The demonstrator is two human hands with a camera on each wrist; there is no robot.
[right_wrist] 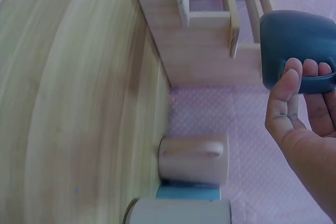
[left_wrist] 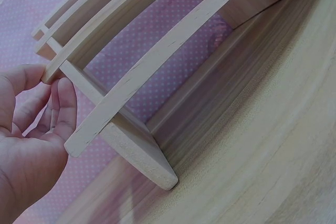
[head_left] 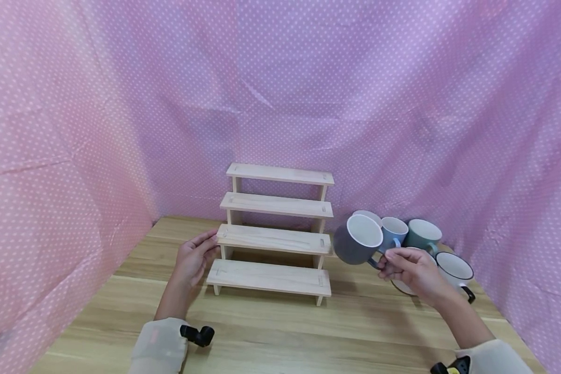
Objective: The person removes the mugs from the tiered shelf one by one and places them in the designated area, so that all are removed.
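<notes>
A pale wooden four-step display shelf [head_left: 268, 278] stands on the table, its steps rising toward the back. My left hand [head_left: 194, 262] pinches the left end of its second step from the bottom; in the left wrist view, fingertips [left_wrist: 44, 73] meet the end of that board. My right hand [head_left: 416, 270] grips a dark grey mug [head_left: 350, 246] by its handle, with the white inside showing. The mug is held up beside the shelf's right end. From the right wrist view, the same mug [right_wrist: 294, 40] overlaps the shelf, thumb and fingers around the handle.
Several mugs cluster at the table's back right: a blue mug [head_left: 394, 227], a green mug [head_left: 423, 236] and a white mug with a black rim [head_left: 455, 267], others partly hidden behind my right hand and the grey mug. Pink dotted cloth [head_left: 280, 104] hangs around the wooden table [head_left: 262, 337].
</notes>
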